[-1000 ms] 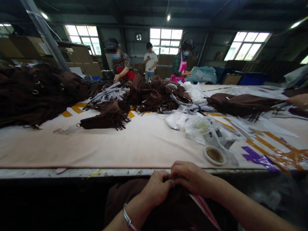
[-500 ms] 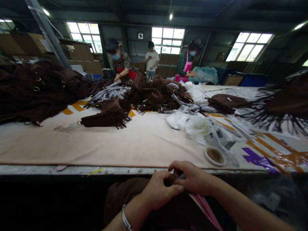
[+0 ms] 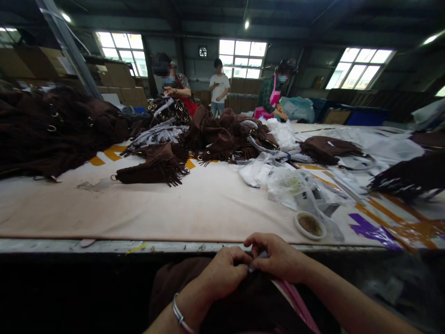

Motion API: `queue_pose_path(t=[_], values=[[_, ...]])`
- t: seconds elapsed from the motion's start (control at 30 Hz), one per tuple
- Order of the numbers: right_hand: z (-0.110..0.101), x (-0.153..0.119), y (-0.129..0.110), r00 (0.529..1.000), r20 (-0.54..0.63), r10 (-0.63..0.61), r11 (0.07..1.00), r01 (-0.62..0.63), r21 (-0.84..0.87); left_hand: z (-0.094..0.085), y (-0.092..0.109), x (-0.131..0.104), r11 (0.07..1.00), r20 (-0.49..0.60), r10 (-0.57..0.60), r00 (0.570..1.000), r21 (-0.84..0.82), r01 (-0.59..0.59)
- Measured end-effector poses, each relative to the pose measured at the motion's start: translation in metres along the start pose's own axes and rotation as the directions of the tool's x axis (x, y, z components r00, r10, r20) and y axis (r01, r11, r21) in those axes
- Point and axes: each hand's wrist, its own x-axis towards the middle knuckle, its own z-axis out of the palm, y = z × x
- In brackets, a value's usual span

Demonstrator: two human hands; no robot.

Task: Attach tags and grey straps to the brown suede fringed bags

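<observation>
My left hand (image 3: 225, 272), with a silver bangle at the wrist, meets my right hand (image 3: 280, 258) just below the table's front edge. The fingers of both are bent and pinched together. A small pale wrapping-like piece (image 3: 251, 268) shows between the fingertips; its kind is too small to make out. Dark brown cloth (image 3: 181, 280), like that of the bags on the table, lies under my hands on my lap. A pink edge (image 3: 295, 301) runs down below my right hand.
Fringed brown bags (image 3: 153, 164) lie on the cloth-covered table (image 3: 139, 208), with a larger brown heap (image 3: 62, 125) at left. A round dish (image 3: 310, 225) and clear plastic bags (image 3: 281, 181) sit at right. Beyond the table, co-workers (image 3: 179, 88) handle things.
My left thumb has drawn back from my right fingers, showing the pale piece. At far right the fringed bag has dropped lower. The co-worker at back left has raised their hands with strapped pieces.
</observation>
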Motion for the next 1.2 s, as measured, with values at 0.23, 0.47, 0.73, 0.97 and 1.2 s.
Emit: queue_pose_path(t=[0.23,0.47,0.73,0.97,1.2], values=[[0.001,0.001,0.002,0.999,-0.027,-0.019,1.000,0.018,-0.014,0.003,0.007,-0.002,0.999,-0.057,-0.003,0.998,0.044,0.006],[0.002,0.002,0.004,1.000,-0.017,0.004,1.000,-0.004,0.010,0.002,-0.002,0.002,1.000,-0.043,-0.019,0.999,-0.010,0.018],[-0.004,-0.011,0.005,0.999,0.029,0.039,0.997,-0.041,0.069,-0.001,-0.004,-0.002,1.000,-0.022,-0.031,0.999,-0.002,0.031],[0.011,-0.021,0.007,0.980,-0.191,0.052,0.995,-0.067,-0.072,0.001,-0.002,-0.001,0.995,-0.020,-0.003,1.000,0.097,0.005],[0.032,-0.033,0.006,0.916,-0.380,-0.126,0.943,-0.009,-0.333,0.005,0.023,-0.024,0.942,-0.384,0.135,0.913,0.337,0.003]])
